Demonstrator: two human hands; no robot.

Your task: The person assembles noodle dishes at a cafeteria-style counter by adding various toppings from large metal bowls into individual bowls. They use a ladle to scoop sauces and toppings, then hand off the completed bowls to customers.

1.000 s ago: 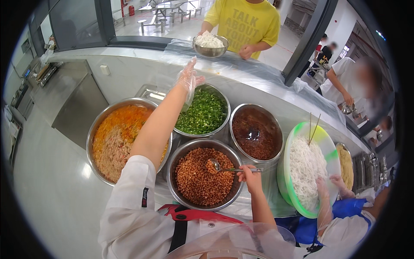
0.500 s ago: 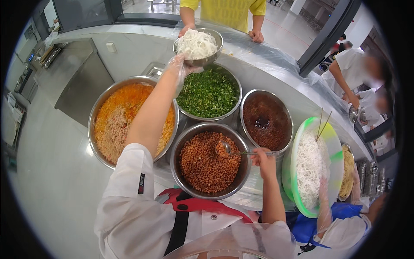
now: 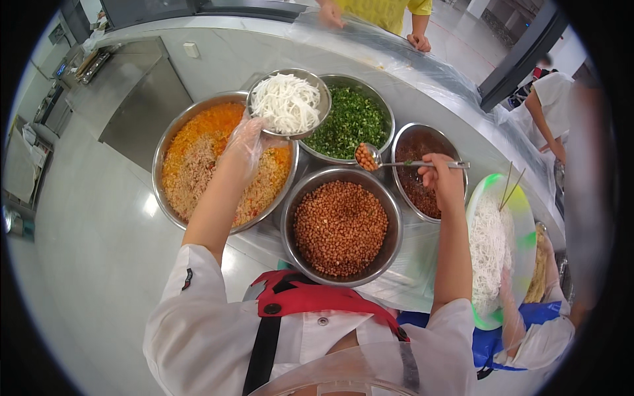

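Note:
My left hand (image 3: 249,137), in a clear plastic glove, grips the near-left side of a steel bowl (image 3: 325,117) filled with white noodles (image 3: 285,103). The bowl hangs over the edges of the big orange-food basin and the green-herb basin. My bare right hand (image 3: 441,179) is closed round the handle of a steel spoon (image 3: 422,164). Brown nuts or beans (image 3: 365,158) lie in the spoon's head, raised between the herb basin and the basin of nuts (image 3: 341,228). The spoon handle crosses above a basin of dark red sauce (image 3: 413,185).
At left stands a large basin of orange minced food (image 3: 191,178); chopped green herbs (image 3: 350,122) fill another. On the right, a green-and-white tub (image 3: 522,231) holds noodles and chopsticks, with a co-worker's gloved hand (image 3: 512,310) beside it. A person in yellow (image 3: 376,13) stands behind the plastic-covered counter.
The bowl has come nearer to me, and the person in yellow no longer touches it. My right hand has lifted the spoon, with nuts in it, out of the nut basin.

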